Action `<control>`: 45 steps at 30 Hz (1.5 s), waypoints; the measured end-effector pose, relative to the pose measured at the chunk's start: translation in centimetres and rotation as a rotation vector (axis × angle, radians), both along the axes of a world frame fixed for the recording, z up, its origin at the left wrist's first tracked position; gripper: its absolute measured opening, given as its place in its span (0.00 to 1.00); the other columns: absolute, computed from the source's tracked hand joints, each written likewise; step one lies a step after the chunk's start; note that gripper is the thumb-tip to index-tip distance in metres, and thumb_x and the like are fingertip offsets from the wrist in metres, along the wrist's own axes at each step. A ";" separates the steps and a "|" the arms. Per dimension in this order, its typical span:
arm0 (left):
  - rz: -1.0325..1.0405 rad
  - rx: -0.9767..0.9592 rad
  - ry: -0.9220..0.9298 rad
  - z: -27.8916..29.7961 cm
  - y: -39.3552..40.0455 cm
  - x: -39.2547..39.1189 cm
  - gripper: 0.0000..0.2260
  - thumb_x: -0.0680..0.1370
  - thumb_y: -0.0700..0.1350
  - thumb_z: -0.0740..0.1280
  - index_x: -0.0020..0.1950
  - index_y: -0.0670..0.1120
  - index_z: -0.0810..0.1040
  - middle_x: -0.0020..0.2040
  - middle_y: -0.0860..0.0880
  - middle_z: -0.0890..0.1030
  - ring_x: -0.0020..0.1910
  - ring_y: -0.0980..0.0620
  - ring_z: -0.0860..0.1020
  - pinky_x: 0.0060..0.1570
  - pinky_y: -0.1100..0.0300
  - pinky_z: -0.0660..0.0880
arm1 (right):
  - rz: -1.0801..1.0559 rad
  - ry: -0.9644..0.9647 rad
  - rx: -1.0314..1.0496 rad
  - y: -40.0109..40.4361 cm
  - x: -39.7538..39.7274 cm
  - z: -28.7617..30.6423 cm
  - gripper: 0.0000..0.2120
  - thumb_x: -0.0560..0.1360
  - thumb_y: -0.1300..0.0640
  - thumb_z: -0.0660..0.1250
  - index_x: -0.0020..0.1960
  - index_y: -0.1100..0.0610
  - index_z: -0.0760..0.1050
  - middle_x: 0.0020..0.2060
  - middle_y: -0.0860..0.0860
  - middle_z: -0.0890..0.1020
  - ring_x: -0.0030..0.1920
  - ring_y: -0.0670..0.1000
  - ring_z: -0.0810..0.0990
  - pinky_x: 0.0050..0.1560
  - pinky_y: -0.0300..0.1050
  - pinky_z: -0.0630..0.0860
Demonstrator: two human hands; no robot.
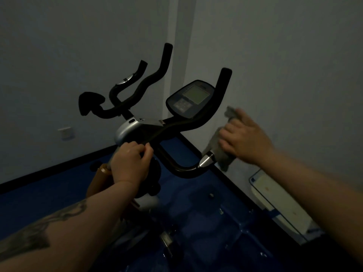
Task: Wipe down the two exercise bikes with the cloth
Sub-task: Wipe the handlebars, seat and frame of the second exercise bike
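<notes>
Wiping the near bike's [129, 130] right handlebar end: right hand [243, 138] presses a grey cloth [220, 152] around the grip just past its silver cap, fingers curled over it. Left hand [129, 160] clamps the left bar, steadying the frame. Next, I'd guess: run the cloth up the right bar toward the console [189, 99]. Count: 2 bikes, the 2nd bike's handlebars [137, 75] far left; 1 cloth, 1 console visible.

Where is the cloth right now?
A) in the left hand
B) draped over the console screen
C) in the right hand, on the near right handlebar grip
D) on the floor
C: the right hand presses the grey cloth round the handlebar grip just above its silver end cap.
</notes>
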State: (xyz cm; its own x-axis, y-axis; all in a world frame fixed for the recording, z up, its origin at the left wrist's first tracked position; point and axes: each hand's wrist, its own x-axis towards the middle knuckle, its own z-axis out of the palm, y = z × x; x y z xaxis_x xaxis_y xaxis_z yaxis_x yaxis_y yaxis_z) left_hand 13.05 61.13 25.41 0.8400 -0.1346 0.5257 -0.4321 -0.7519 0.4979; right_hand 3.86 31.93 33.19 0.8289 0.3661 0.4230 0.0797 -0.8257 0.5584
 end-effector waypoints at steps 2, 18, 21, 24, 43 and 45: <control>-0.001 0.009 0.004 -0.1 0.0 0.0 0.19 0.78 0.47 0.66 0.27 0.45 0.73 0.28 0.52 0.68 0.31 0.52 0.68 0.28 0.61 0.56 | -0.123 -0.094 0.144 -0.5 0.3 0.5 0.15 0.77 0.50 0.56 0.45 0.58 0.77 0.37 0.56 0.77 0.42 0.59 0.76 0.73 0.58 0.58; 0.000 0.002 0.002 -0.1 -0.1 0.0 0.19 0.78 0.47 0.66 0.27 0.47 0.71 0.28 0.52 0.68 0.31 0.51 0.69 0.29 0.60 0.60 | -0.525 -0.626 1.516 6.9 3.4 -1.6 0.10 0.82 0.54 0.56 0.58 0.55 0.73 0.58 0.53 0.72 0.52 0.52 0.73 0.42 0.38 0.65; -0.002 0.011 0.005 -0.2 -0.1 0.1 0.20 0.78 0.47 0.66 0.26 0.47 0.70 0.28 0.52 0.68 0.31 0.51 0.69 0.28 0.61 0.57 | -0.365 -0.476 0.868 4.4 3.0 -1.4 0.10 0.79 0.57 0.60 0.48 0.60 0.78 0.46 0.58 0.79 0.49 0.59 0.75 0.58 0.51 0.69; -0.007 0.007 0.001 -0.2 -0.1 0.1 0.20 0.78 0.46 0.66 0.26 0.48 0.70 0.28 0.52 0.68 0.30 0.51 0.69 0.28 0.61 0.58 | -0.168 -0.350 0.509 2.7 2.2 -2.1 0.10 0.77 0.57 0.61 0.42 0.59 0.79 0.39 0.55 0.80 0.44 0.57 0.77 0.72 0.54 0.55; 0.037 -0.012 -0.079 -0.4 -0.2 0.1 0.21 0.77 0.53 0.57 0.26 0.46 0.72 0.27 0.51 0.68 0.29 0.51 0.68 0.28 0.59 0.63 | -0.303 0.474 0.141 14.7 1.8 -4.0 0.07 0.79 0.59 0.57 0.54 0.57 0.71 0.49 0.53 0.79 0.43 0.54 0.77 0.34 0.44 0.59; 0.082 -0.029 -0.023 -0.4 -0.1 -0.3 0.20 0.78 0.50 0.59 0.27 0.46 0.70 0.28 0.50 0.69 0.30 0.49 0.70 0.29 0.57 0.65 | -0.180 0.515 0.035 13.4 0.9 -4.1 0.11 0.81 0.56 0.54 0.62 0.58 0.68 0.52 0.55 0.76 0.46 0.56 0.77 0.36 0.46 0.60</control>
State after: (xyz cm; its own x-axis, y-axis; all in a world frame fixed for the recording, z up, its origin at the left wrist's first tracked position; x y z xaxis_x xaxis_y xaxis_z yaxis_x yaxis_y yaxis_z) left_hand 12.76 61.02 25.00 0.8354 -0.0502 0.5474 -0.3807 -0.7711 0.5104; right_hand 4.73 45.36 29.11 0.9802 0.1928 -0.0446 0.1917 -0.8689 0.4563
